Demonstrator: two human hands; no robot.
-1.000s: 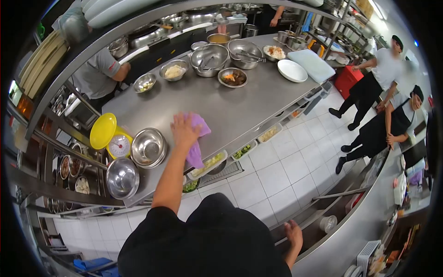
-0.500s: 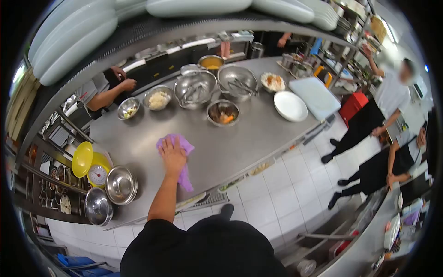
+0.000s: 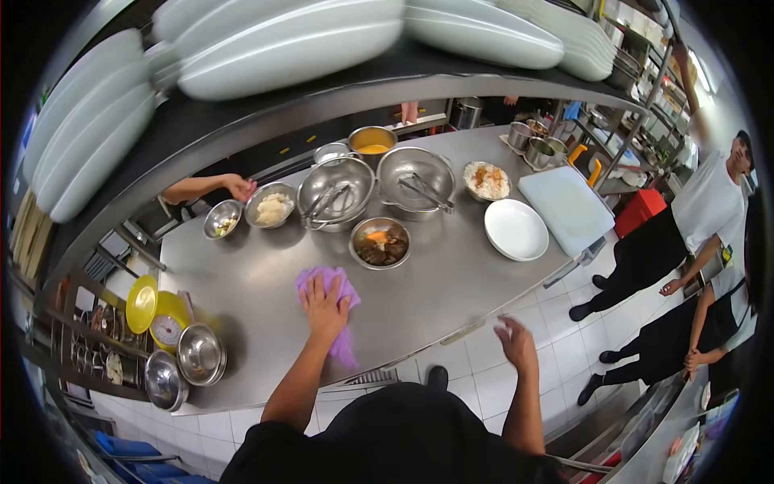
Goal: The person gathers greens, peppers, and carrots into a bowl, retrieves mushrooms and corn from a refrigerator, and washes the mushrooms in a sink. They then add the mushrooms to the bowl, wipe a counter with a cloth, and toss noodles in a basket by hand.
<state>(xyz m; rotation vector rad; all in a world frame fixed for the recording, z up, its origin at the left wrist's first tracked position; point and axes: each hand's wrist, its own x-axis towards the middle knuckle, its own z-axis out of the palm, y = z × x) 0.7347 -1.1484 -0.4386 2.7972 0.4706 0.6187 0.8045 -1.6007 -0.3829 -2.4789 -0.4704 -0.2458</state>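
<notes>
Here we wipe the counter (image 3: 266,274) mid-frame, left hand (image 3: 324,305) flat on the purple cloth (image 3: 339,310), right hand (image 3: 516,343) open and empty; next, probably unwiped steel nearby.

Single head-worn fisheye view, looking forward and steeply down from close above the worktop (image 3: 266,282), plate shelf (image 3: 266,101) overhead, tiled floor (image 3: 516,355) right.

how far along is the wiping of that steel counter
In hand: the left hand presses a purple cloth flat on the steel counter, just in front of a bowl of dark food. The right hand hangs free, off the edge. No spills or smears show on the bare steel, so done and left cannot be told apart; the bowl-crowded back looks unreached.
</notes>
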